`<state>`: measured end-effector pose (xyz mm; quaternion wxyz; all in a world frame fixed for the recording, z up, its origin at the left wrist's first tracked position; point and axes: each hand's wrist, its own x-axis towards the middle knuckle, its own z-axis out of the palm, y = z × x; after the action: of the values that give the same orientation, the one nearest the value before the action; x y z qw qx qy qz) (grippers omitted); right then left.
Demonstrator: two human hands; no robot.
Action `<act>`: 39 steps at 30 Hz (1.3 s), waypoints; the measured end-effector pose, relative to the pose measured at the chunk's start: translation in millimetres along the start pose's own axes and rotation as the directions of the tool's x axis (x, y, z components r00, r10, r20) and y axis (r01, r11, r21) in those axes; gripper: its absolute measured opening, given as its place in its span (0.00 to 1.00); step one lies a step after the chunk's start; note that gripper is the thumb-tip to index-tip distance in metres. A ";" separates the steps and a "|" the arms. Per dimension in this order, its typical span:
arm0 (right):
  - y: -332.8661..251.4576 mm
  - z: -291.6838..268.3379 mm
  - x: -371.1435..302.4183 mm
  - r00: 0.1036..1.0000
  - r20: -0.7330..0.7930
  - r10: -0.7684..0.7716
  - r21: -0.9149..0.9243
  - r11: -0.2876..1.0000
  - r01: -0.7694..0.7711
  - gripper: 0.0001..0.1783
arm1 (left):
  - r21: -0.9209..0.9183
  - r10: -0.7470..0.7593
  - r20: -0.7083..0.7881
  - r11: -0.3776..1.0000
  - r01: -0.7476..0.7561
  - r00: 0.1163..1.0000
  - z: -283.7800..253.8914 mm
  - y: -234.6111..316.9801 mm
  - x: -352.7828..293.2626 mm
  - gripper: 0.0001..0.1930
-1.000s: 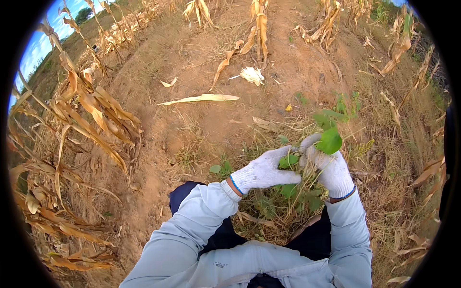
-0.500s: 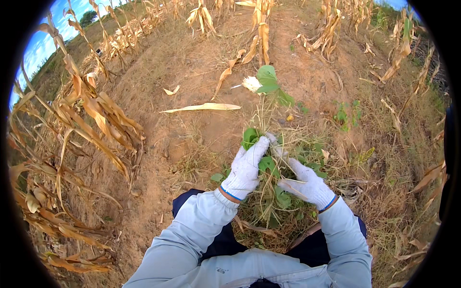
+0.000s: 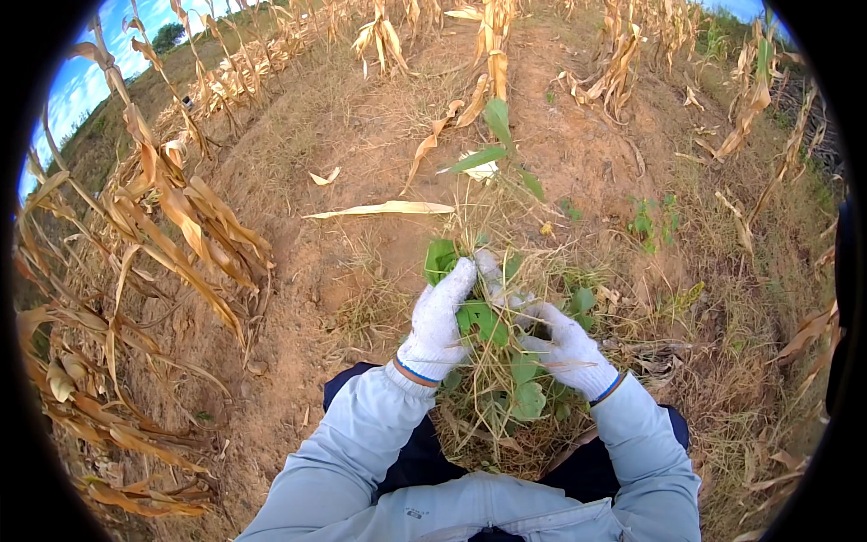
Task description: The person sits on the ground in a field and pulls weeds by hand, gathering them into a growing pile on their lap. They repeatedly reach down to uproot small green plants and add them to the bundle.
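My left hand [image 3: 440, 318], in a white knit glove with a blue cuff edge, is closed around a bunch of leafy green vine [image 3: 484, 322] mixed with thin straw-coloured grass stems [image 3: 495, 408]. Its fingers wrap behind the bunch, and the thumb lies along the near side. Beyond the hand, the vine's top leaves [image 3: 497, 120] stick out. My right hand [image 3: 571, 352], gloved alike, is closed on the right side of the same bunch, its fingertips partly hidden by stems. More leaves and grass hang below both hands, between my knees.
Dry corn stalks [image 3: 181, 203] stand along the left, with another stalk [image 3: 497, 54] straight ahead. A long dry leaf [image 3: 384, 210] and a pale husk [image 3: 479, 165] lie on the reddish soil [image 3: 289, 262]. Small green plants [image 3: 655, 221] grow at the right.
Both hands have shifted slightly left with the bunch. The right hand's thumb and fingers have come closer together at the stems. The vine's top leaves have swung and turned.
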<state>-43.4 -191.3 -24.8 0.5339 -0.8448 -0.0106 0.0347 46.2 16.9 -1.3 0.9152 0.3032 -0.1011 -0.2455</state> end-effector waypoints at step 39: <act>-8.8 -26.4 -2.0 0.923 -0.271 -0.273 -0.700 0.714 0.006 0.19 | 0.008 -0.168 -0.096 0.985 0.170 0.981 14.4 -16.7 -10.4 0.13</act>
<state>-43.5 -211.5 -5.5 0.1763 -0.9702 0.0090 -0.1660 26.0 3.4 -0.3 0.8923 0.3295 -0.0334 -0.3067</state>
